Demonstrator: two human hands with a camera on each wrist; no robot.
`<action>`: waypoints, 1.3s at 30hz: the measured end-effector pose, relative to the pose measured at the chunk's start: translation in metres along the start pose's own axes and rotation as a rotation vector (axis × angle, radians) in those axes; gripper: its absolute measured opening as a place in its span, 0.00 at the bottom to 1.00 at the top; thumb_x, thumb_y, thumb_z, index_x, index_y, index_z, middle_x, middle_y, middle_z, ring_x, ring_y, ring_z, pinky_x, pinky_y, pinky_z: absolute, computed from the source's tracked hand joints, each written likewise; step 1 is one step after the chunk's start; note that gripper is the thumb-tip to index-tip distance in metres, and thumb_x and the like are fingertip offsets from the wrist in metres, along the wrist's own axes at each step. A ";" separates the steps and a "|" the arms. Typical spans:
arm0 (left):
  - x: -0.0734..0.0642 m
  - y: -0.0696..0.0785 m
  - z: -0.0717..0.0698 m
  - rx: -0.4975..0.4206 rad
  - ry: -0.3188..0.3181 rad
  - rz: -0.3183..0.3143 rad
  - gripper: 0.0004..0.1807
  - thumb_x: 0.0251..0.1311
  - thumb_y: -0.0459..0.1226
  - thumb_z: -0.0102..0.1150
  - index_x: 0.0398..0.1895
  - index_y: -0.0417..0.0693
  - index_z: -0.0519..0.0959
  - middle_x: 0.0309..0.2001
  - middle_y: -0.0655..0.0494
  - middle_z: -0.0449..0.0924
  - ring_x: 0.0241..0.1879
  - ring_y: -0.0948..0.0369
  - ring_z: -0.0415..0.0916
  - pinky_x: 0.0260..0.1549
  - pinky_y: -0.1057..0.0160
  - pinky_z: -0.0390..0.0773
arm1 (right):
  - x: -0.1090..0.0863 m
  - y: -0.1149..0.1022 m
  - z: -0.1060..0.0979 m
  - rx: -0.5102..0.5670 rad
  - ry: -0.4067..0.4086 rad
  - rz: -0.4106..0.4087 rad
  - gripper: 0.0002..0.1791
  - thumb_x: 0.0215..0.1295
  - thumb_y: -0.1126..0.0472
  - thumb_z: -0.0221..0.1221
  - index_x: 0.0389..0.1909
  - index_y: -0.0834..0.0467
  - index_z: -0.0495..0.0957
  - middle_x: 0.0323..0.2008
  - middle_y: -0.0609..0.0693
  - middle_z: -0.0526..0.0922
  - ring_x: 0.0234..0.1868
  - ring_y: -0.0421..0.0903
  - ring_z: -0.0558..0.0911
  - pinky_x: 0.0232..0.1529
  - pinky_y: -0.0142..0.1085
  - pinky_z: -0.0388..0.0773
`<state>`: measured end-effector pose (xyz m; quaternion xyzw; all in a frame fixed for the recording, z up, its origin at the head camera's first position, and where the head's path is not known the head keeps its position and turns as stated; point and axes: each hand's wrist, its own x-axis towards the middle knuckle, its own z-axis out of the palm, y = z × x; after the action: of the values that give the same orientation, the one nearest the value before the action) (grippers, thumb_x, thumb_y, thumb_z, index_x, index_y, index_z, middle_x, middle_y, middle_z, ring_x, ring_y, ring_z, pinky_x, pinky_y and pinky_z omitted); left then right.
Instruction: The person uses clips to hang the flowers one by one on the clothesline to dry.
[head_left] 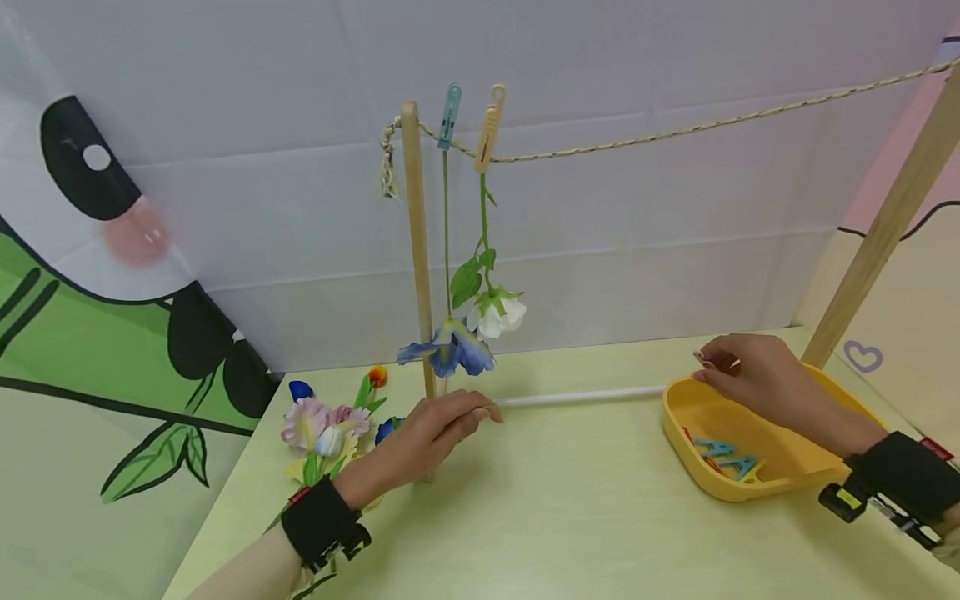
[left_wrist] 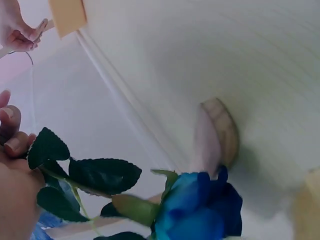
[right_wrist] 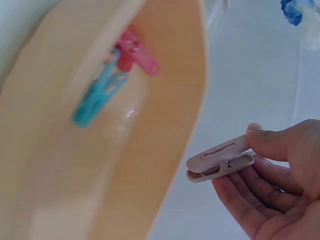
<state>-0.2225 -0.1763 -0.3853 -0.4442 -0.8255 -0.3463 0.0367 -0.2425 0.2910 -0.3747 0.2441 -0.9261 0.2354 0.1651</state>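
Observation:
In the head view my left hand (head_left: pixel 438 433) is above the table beside the left post, fingers curled in a pinch. It holds a blue rose (left_wrist: pixel 195 212) by the stem; the bloom hangs below the hand, and the exact grip is partly hidden. My right hand (head_left: pixel 776 387), over the yellow basket (head_left: pixel 678 446), pinches a pale pink clothespin (right_wrist: pixel 212 162) between thumb and fingers. Left of it, a rope (head_left: pixel 675 133) carries a blue flower (head_left: pixel 453 346) under a blue clothespin (head_left: pixel 450 117) and a white flower (head_left: pixel 501 315) under a yellow clothespin (head_left: pixel 490 133), both upside down.
Several loose flowers (head_left: pixel 330 429) lie at the table's left, partly behind my left forearm. Wooden posts stand at left (head_left: pixel 417 250) and right (head_left: pixel 892 208), and a white rod (head_left: pixel 585 397) runs along the table between them. Several clothespins (head_left: pixel 738 467) lie in the basket.

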 end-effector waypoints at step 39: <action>0.156 0.086 0.016 -0.578 0.667 0.148 0.18 0.84 0.37 0.35 0.44 0.34 0.75 0.21 0.47 0.61 0.21 0.54 0.61 0.25 0.63 0.66 | 0.141 -0.156 -0.086 0.332 0.355 -0.236 0.04 0.67 0.66 0.67 0.41 0.61 0.87 0.40 0.48 0.88 0.42 0.35 0.85 0.49 0.25 0.81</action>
<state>-0.2478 -0.0245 -0.2936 -0.3582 -0.6037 -0.6836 0.1999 -0.2600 0.1625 -0.1886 0.3291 -0.7965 0.4022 0.3090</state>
